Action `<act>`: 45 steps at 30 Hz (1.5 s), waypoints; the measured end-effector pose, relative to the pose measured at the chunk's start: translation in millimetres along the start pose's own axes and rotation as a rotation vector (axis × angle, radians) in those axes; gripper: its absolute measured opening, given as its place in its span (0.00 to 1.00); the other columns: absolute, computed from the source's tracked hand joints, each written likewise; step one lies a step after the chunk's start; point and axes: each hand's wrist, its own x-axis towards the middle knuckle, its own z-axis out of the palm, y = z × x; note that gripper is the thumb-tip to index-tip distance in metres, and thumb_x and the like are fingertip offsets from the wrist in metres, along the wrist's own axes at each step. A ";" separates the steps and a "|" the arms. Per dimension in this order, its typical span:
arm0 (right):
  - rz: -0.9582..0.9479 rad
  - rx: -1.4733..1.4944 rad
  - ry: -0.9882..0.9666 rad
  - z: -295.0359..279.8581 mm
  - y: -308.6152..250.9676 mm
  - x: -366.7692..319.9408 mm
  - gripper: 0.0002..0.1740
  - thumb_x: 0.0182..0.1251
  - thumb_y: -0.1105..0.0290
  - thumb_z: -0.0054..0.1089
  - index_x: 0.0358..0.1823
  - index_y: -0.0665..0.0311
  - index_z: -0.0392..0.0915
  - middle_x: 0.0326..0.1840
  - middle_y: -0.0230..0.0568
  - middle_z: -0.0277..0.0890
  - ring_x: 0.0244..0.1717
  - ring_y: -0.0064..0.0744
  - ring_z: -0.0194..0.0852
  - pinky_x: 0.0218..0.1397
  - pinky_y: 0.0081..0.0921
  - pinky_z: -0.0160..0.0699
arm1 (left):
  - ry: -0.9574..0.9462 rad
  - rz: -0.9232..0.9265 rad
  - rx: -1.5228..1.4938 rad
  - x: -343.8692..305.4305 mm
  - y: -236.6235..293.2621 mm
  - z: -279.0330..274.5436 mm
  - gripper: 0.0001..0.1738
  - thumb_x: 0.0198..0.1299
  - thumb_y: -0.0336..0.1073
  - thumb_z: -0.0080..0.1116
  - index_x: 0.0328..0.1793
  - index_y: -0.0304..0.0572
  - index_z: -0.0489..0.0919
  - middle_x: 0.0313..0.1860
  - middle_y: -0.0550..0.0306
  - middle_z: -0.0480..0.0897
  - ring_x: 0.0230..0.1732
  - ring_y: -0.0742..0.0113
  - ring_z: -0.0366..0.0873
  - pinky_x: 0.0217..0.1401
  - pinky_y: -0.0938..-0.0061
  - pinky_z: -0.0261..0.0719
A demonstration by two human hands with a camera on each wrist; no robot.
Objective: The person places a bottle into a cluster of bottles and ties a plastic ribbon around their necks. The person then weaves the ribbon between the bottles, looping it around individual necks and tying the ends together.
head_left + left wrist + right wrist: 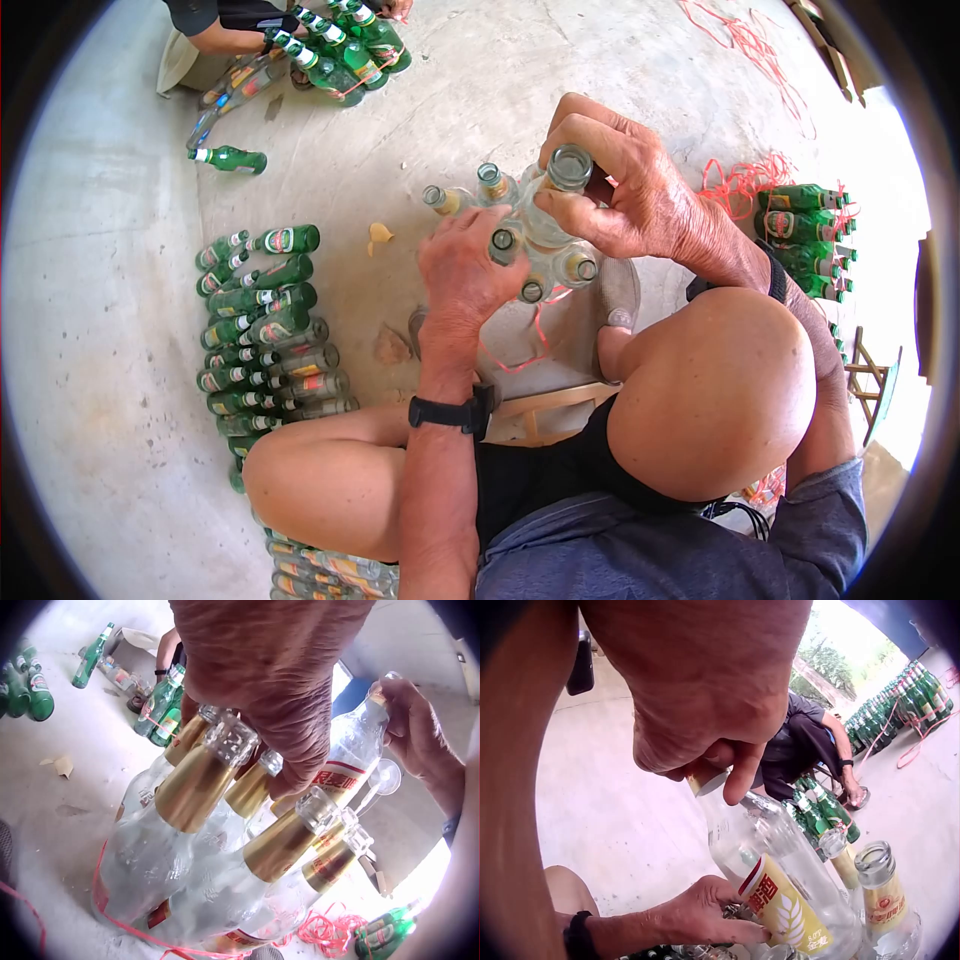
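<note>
Inside the edges of the floor [450,100], the left hand [465,260] is hiding its fingertips among gold-necked bottles [180,795], so I cannot tell its grip; beside these the right hand [620,185] is clasping a clear bottle [765,832] by the neck, base unseen, yellow label [791,911] showing white wheat

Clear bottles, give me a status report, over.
Right hand grips one clear bottle by its neck. Left hand among necks of clustered bottles, grip unclear. Pink twine tangled nearby, nothing apparently blocking.
</note>
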 end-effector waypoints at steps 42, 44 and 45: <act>0.274 -0.338 -0.242 19.2 93.2 -87.6 0.09 0.60 0.70 0.68 0.34 0.68 0.78 0.34 0.50 0.81 0.35 0.59 0.86 0.39 0.51 0.87 | -0.113 -0.063 -0.089 15.8 26.0 14.0 0.42 0.41 0.43 0.89 0.68 0.53 0.85 0.47 0.53 0.93 0.50 0.48 0.93 0.54 0.55 0.90; 0.276 -0.335 -0.245 19.8 94.5 -91.2 0.10 0.61 0.68 0.70 0.35 0.67 0.79 0.36 0.48 0.82 0.34 0.57 0.85 0.37 0.49 0.85 | -0.103 -0.027 -0.069 16.4 27.2 14.2 0.42 0.42 0.44 0.89 0.68 0.53 0.85 0.47 0.53 0.93 0.49 0.48 0.93 0.54 0.55 0.90; 0.271 -0.332 -0.259 19.5 94.8 -89.4 0.10 0.61 0.68 0.70 0.35 0.67 0.79 0.35 0.48 0.82 0.34 0.58 0.86 0.37 0.50 0.85 | -0.116 -0.048 -0.061 16.4 27.0 15.2 0.42 0.42 0.44 0.89 0.68 0.54 0.85 0.47 0.53 0.94 0.49 0.48 0.93 0.53 0.55 0.90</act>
